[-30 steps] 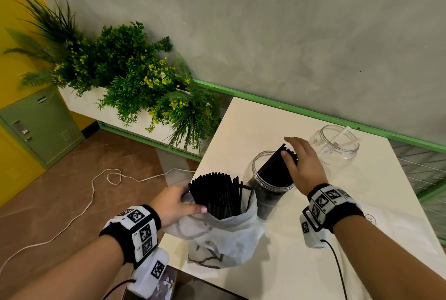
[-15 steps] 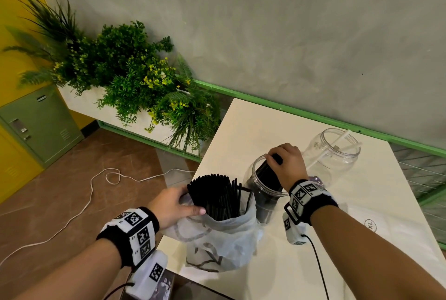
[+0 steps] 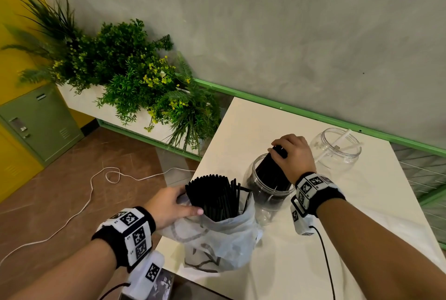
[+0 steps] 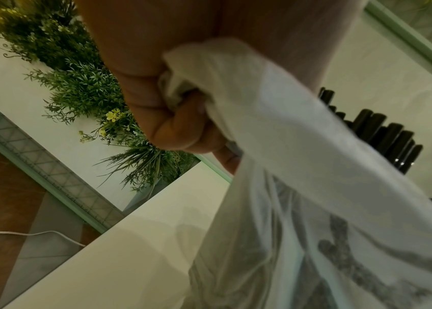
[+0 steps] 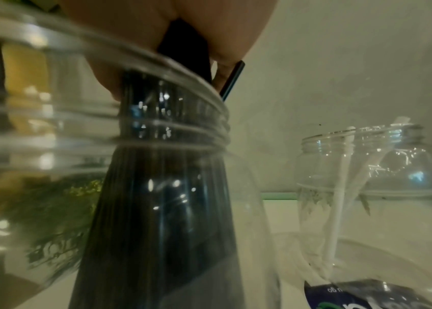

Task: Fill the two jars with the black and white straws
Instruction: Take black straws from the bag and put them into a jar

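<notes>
Black straws [image 3: 214, 197] stand bunched in a plastic bag [image 3: 217, 239] on the bench [image 3: 362, 227], left of the near jar [image 3: 268, 187]. Left grip [image 3: 169, 205] clutches the bag's rim. Right grip [image 3: 293, 154] clasps a straw bundle [image 5: 167, 209] inside that jar. Behind stands the far jar [image 3: 336, 148] holding white straws [image 5: 338, 198].

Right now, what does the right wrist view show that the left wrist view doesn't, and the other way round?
Only the right wrist view shows the right hand gripping a bundle of black straws inside the clear plastic jar, plus a second clear jar holding white straws. Only the left wrist view shows the left hand clutching the white plastic bag. Both show the white table.
</notes>
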The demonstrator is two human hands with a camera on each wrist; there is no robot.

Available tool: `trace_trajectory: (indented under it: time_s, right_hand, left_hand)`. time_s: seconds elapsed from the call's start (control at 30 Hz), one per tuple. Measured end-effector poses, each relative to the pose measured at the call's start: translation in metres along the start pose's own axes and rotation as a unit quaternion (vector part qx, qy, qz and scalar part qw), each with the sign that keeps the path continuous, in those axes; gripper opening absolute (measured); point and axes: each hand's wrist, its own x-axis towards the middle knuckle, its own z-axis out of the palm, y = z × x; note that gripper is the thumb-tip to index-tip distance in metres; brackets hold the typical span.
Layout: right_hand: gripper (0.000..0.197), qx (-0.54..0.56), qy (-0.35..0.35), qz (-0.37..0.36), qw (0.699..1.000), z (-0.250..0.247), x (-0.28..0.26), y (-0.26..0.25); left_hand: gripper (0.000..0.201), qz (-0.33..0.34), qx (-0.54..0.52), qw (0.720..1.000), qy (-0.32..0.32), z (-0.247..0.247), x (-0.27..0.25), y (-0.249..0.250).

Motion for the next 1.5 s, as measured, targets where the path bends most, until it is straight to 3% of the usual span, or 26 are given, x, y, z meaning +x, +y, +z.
trace_trajectory:
  time_s: [0.1, 0.27, 0.37, 0.47, 0.63, 0.9, 1.07, 1.2, 1.37, 1.5]
  right_hand:
    - [0.024, -0.029, -0.006, 0.040, 0.999, -0.002, -0.002, -0.002]
    - [0.019, 0.040, -0.024, 0.061, 0.997, -0.002, 0.001, -0.004]
    - [0.019, 0.042, -0.022, 0.064, 0.997, -0.001, 0.004, -0.003]
    - [0.022, 0.016, -0.048, 0.068, 0.996, 0.001, 0.004, -0.002]
    - [0.023, 0.041, -0.054, 0.076, 0.995, 0.001, 0.008, -0.001]
    - [0.027, 0.019, -0.098, 0.058, 0.993, 0.000, 0.008, -0.004]
    - [0.032, -0.015, -0.109, 0.045, 0.993, -0.007, 0.006, -0.005]
    - [0.032, -0.046, -0.134, 0.004, 0.990, -0.007, 0.004, -0.003]
    - [0.026, -0.022, -0.102, 0.022, 0.994, -0.001, 0.005, -0.002]
    - [0.031, -0.031, -0.115, 0.021, 0.993, -0.004, 0.005, -0.001]
  left_hand:
    - [0.041, -0.019, 0.012, 1.000, 0.001, 0.000, 0.002, -0.003]
    - [0.068, -0.027, 0.011, 1.000, -0.007, 0.000, 0.003, -0.006]
    - [0.056, -0.030, 0.019, 0.999, -0.003, 0.000, 0.003, -0.006]
    - [0.068, -0.034, 0.016, 0.999, -0.005, -0.002, 0.003, -0.006]
    - [0.049, -0.023, 0.016, 1.000, 0.003, -0.002, 0.003, -0.005]
    - [0.077, -0.015, -0.002, 1.000, -0.007, -0.003, 0.005, -0.003]
    - [0.050, -0.010, 0.004, 1.000, 0.002, -0.003, 0.006, -0.001]
    - [0.050, -0.004, 0.000, 1.000, 0.003, -0.004, 0.004, 0.003]
    - [0.048, -0.010, 0.018, 1.000, 0.006, -0.003, 0.004, 0.004]
    - [0.049, -0.011, 0.005, 1.000, 0.005, -0.003, 0.003, 0.005]
